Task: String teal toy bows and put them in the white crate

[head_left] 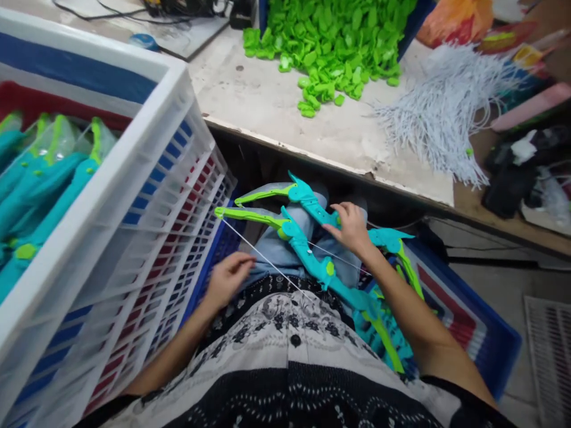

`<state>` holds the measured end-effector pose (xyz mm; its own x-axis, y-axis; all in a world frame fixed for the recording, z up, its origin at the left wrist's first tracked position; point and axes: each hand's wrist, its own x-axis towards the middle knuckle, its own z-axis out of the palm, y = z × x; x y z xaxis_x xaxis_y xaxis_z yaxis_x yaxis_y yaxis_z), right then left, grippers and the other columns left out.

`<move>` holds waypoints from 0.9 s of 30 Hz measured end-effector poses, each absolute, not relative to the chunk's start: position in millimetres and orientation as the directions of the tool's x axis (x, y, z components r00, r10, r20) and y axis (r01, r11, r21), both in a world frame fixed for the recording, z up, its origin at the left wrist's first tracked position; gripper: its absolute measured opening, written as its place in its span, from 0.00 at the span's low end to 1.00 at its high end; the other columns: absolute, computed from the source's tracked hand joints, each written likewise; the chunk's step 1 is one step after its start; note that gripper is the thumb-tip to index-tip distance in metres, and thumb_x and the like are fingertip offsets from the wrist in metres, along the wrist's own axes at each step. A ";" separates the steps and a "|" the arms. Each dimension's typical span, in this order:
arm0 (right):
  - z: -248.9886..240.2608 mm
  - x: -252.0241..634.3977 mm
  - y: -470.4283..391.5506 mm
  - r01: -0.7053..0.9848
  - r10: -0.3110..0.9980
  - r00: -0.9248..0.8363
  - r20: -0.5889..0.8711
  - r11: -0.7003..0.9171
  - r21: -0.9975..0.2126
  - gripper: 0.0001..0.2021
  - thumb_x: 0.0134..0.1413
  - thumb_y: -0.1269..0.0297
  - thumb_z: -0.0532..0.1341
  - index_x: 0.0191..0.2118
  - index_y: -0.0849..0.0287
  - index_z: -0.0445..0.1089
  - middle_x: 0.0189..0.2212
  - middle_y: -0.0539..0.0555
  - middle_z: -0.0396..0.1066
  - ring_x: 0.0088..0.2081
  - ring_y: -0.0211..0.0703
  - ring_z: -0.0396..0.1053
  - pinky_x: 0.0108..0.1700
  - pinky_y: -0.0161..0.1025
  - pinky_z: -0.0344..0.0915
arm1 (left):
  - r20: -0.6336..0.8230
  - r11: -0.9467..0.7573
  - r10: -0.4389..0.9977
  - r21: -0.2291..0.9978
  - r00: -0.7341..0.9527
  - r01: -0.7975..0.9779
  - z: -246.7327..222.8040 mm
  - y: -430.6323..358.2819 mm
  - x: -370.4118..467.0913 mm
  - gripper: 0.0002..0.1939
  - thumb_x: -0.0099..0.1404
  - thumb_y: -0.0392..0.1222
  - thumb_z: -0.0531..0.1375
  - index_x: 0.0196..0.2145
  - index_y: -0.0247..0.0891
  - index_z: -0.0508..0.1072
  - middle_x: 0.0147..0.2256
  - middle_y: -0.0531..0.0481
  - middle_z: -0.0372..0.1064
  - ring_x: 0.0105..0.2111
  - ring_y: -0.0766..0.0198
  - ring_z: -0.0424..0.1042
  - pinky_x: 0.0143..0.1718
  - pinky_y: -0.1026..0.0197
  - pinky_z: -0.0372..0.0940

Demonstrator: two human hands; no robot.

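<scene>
Two teal toy bows with lime-green limb ends lie across my lap. My right hand (350, 227) grips the farther toy bow (314, 205) near its middle, thumb on the near side. The nearer toy bow (306, 252) lies beside it, its white string (267, 261) running taut from the green tip towards my shirt. My left hand (229, 278) is by that string, left of the bows, fingers curled together. Whether anything is between those fingertips is hidden. Under my right forearm, more teal and green bow parts (383, 324) show.
To my left stands a tall white crate (178, 113) with several teal toy bows (49, 196) inside. A blue crate (499, 345) sits at my right. On the bench (250, 95) are a heap of green pieces (339, 41) and a bundle of white strings (441, 107).
</scene>
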<state>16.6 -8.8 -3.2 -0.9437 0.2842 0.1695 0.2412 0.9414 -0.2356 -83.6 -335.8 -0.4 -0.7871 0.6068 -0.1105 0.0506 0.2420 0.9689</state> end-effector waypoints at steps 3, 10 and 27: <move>-16.1 28.7 -14.6 0.280 0.292 -0.953 0.077 0.950 -0.136 0.29 0.51 0.56 0.63 0.57 0.63 0.61 0.51 0.67 0.60 0.52 0.61 0.55 0.50 0.53 0.58 | 0.181 0.044 0.940 0.777 -0.289 0.628 -14.1 -290.8 -60.2 0.18 0.63 0.33 0.55 0.50 0.45 0.71 0.54 0.42 0.65 0.57 0.51 0.61 0.57 0.42 0.58; -14.2 15.6 -25.5 0.343 0.344 -0.939 -0.009 0.935 -0.087 0.26 0.50 0.69 0.62 0.57 0.61 0.62 0.54 0.66 0.58 0.54 0.61 0.53 0.49 0.51 0.60 | 0.324 -0.158 0.945 0.362 0.035 0.919 -29.2 -201.2 -54.2 0.11 0.67 0.34 0.51 0.41 0.40 0.73 0.39 0.42 0.71 0.44 0.55 0.69 0.49 0.48 0.61; 11.5 -18.9 49.3 0.623 -0.158 -0.677 -0.718 0.395 -0.675 0.16 0.47 0.59 0.66 0.41 0.64 0.73 0.27 0.50 0.75 0.25 0.33 0.70 0.35 0.31 0.69 | -0.161 0.226 0.965 0.100 -0.208 0.969 29.5 -153.4 -107.9 0.29 0.59 0.45 0.58 0.57 0.36 0.61 0.47 0.38 0.62 0.47 0.48 0.63 0.39 0.54 0.63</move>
